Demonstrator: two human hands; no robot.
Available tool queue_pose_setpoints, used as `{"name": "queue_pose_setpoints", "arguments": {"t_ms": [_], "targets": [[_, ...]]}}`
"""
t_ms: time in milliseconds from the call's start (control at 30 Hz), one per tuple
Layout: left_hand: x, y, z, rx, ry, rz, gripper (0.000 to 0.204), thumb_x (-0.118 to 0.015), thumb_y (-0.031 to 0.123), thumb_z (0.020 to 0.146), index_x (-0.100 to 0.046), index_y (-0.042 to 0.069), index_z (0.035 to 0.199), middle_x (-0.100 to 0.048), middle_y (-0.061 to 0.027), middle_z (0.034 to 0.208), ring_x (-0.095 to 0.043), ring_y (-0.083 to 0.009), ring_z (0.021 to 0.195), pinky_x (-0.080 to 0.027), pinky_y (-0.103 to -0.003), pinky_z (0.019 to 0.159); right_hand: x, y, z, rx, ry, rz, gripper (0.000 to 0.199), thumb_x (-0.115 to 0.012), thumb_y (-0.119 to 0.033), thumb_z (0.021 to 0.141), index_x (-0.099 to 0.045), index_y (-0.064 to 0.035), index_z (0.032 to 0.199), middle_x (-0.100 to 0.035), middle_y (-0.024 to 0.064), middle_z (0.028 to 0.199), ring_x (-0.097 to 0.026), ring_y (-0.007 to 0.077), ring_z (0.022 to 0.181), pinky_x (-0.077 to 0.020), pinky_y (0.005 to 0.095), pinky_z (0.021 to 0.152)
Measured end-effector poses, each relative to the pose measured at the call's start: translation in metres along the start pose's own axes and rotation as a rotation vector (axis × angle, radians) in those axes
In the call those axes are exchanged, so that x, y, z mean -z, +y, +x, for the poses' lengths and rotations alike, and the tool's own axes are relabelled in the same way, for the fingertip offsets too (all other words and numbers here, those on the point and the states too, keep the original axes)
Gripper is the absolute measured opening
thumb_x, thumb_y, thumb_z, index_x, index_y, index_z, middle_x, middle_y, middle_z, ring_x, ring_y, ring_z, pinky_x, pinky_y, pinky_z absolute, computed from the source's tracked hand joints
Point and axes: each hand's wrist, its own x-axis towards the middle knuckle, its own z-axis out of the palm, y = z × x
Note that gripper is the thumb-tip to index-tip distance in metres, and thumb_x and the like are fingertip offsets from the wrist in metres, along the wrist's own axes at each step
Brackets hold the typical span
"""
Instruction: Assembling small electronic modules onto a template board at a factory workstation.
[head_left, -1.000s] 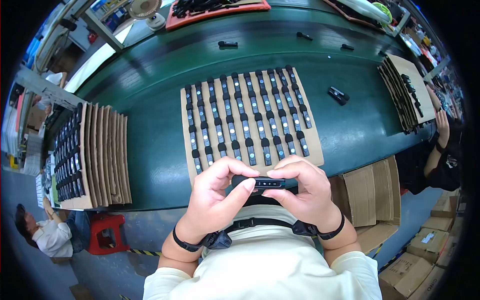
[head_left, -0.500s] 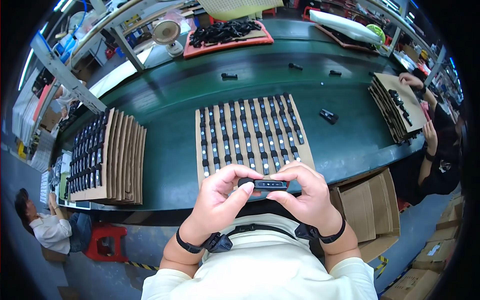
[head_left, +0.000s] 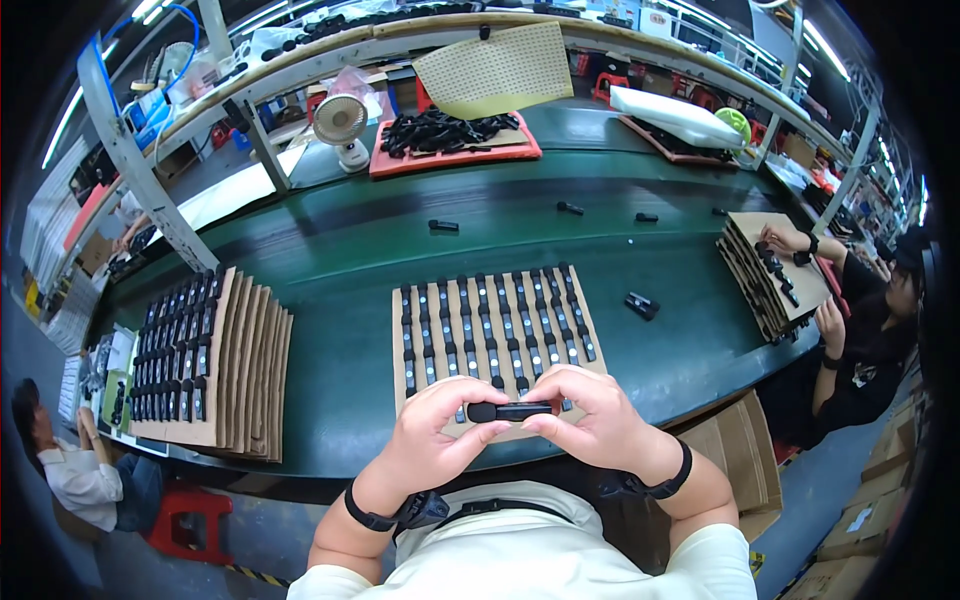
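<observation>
Between both hands, level and crosswise in front of my body, is a small black wireless microphone (head_left: pixel 512 411) with a rounded foam tip. My left hand (head_left: pixel 436 432) pinches its foam end between thumb and fingers. The other end is pinched by my right hand (head_left: pixel 592 418). Just beyond my hands a cardboard sheet (head_left: pixel 400 376) lies on the green table, covered in rows of similar microphones (head_left: pixel 486 330). My fingers hide part of its near rows.
At left stands a stack of cardboard sheets (head_left: pixel 262 370) bearing microphones. Loose microphones (head_left: pixel 641 306) lie on the green table (head_left: pixel 340 300). Farther back are a red tray (head_left: pixel 455 160) of black parts and a fan (head_left: pixel 341 125). A co-worker (head_left: pixel 865 340) handles another cardboard stack (head_left: pixel 768 270) at right.
My view has tilted upward, so the table sits lower in the picture. The microphone has been turned, and its face with small buttons no longer shows. Both hands keep their pinch.
</observation>
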Motion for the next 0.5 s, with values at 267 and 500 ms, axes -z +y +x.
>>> {"name": "queue_pose_setpoints", "arguments": {"t_ms": [267, 500], "targets": [[0.027, -0.006, 0.029, -0.294, 0.017, 0.192, 0.024, -0.077, 0.002, 0.073, -0.067, 0.001, 0.094, -0.069, -0.0109, 0.083, -0.067, -0.0271, 0.078, -0.051, -0.042, 0.09, 0.017, -0.003, 0.045, 0.027, -0.195, -0.088, 0.025, -0.075, -0.016, 0.083, -0.065, -0.0006, 0.099, -0.061, 0.0076, 0.078, -0.058, 0.0157, 0.068, -0.0489, 0.0274, 0.063], [0.049, 0.007, 0.059, -0.448, 0.015, 0.329, 0.02, -0.077, 0.003, 0.073, -0.065, 0.004, 0.089, -0.067, -0.0088, 0.08, -0.066, -0.0256, 0.076, -0.051, -0.044, 0.089, 0.037, -0.02, 0.078, -0.06, -0.261, 0.015, 0.023, -0.073, -0.009, 0.081, -0.067, 0.0004, 0.102, -0.067, 0.0079, 0.087, -0.061, 0.0141, 0.073, -0.0505, 0.0265, 0.068]]}}
